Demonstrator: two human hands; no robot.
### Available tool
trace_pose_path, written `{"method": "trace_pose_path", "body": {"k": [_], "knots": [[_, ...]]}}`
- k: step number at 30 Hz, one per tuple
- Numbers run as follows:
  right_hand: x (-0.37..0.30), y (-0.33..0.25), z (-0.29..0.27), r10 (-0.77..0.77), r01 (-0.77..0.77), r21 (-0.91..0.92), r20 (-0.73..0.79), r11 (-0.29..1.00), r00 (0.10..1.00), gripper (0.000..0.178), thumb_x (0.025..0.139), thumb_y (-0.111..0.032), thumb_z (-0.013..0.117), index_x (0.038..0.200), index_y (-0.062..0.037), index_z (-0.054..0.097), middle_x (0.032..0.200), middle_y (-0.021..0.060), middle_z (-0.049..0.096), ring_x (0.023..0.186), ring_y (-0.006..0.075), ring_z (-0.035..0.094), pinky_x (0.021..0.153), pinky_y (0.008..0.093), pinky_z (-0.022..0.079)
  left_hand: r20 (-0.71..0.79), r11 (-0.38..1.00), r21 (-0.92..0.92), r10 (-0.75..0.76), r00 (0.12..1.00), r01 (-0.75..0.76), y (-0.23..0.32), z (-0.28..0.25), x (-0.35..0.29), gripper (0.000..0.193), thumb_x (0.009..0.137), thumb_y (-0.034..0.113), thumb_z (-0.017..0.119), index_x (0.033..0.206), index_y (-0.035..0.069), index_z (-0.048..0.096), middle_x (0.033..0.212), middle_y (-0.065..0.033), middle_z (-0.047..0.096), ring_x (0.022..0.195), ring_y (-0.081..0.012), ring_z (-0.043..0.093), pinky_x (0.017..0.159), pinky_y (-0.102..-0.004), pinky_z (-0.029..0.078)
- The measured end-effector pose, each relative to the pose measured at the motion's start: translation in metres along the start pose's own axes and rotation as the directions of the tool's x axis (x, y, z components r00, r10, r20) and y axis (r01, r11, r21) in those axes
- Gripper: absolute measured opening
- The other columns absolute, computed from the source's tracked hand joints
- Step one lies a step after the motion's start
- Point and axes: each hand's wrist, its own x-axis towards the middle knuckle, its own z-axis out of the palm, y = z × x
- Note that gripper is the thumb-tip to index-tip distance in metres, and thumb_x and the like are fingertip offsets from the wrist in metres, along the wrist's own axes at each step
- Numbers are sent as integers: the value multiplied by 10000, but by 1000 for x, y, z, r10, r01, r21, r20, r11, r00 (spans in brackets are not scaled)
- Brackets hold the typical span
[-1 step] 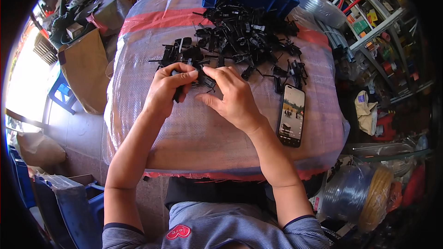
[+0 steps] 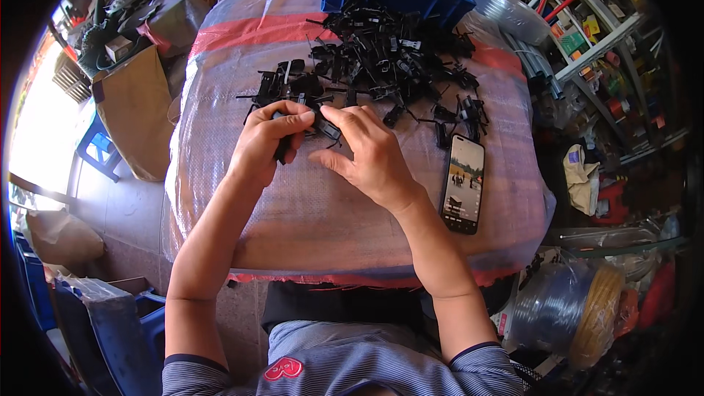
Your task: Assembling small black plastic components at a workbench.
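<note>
Head view: left hand (image 2: 265, 139) and right hand (image 2: 367, 154) pinch one black clip (image 2: 323, 128) with narrow fingers; big pile (image 2: 389, 59) at the surface's far edge seems unprocessed.

both hands (image 2: 323, 147) on black clip (image 2: 325, 129)

— Lighting? 
— Daylight, strongest from the left, where the picture's edge is blown out white. The wrapped bale (image 2: 308, 205) is evenly lit, with a soft sheen on its plastic. 
— Picture quality? 
— Sharp at centre. Fisheye bends the rim; black vignette in the corners, right side dimmer.
</note>
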Motion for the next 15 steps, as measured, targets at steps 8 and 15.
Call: {"method": "trace_pose_path", "body": {"k": [8, 15], "knots": [[-1, -2, 13, -87, 61, -204, -118, 977, 989, 370, 742, -75, 657, 1076, 14, 523, 881, 114, 526, 770, 261, 530, 675, 348, 468, 35, 998, 46, 40, 999, -42, -13, 9, -3, 151, 793, 163, 654, 817, 26, 596, 572, 2, 499, 459, -59, 435, 382, -203, 316], [-4, -6, 24, 65, -77, -207, -62, 975, 996, 328, 772, -8, 576, 1077, 19, 459, 835, 134, 501, 771, 291, 535, 654, 357, 464, -68, 912, 343, 263, 962, -225, -13, 20, -16, 154, 772, 148, 659, 786, 13, 585, 591, 20, 504, 522, -31, 420, 437, -206, 321]]}}
